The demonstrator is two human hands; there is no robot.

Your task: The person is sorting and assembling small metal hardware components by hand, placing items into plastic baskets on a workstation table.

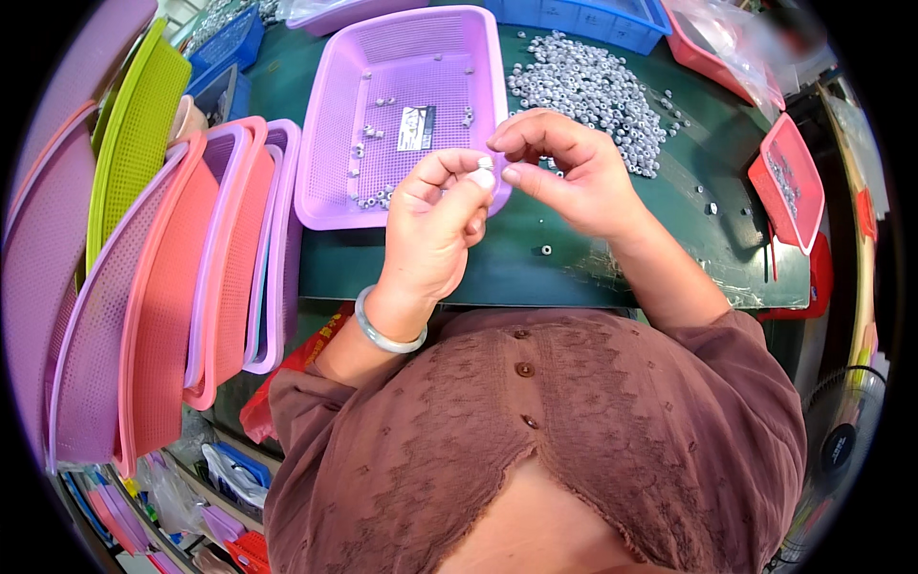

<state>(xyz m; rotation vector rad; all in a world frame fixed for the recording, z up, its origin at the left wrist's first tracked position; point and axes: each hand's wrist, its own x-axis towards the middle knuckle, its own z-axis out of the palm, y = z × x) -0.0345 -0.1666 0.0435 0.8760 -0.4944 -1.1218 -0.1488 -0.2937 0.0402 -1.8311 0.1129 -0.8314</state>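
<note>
My left hand (435,225) pinches a small silver ring-shaped part (485,163) between thumb and forefinger, held above the green table (535,258). My right hand (564,172) is right beside it, its thumb and forefinger tips closing on the same part. A pale bangle (382,330) sits on my left wrist. Behind my right hand lies a heap of the same silver parts (593,91). A purple mesh tray (402,115) with a few parts and a small card stands behind my left hand.
Stacked pink, purple and green mesh trays (163,287) lean at the left. A small red tray (789,182) with parts sits at the right, blue bins (593,19) at the back. Loose parts (546,250) dot the table. A fan (841,440) stands lower right.
</note>
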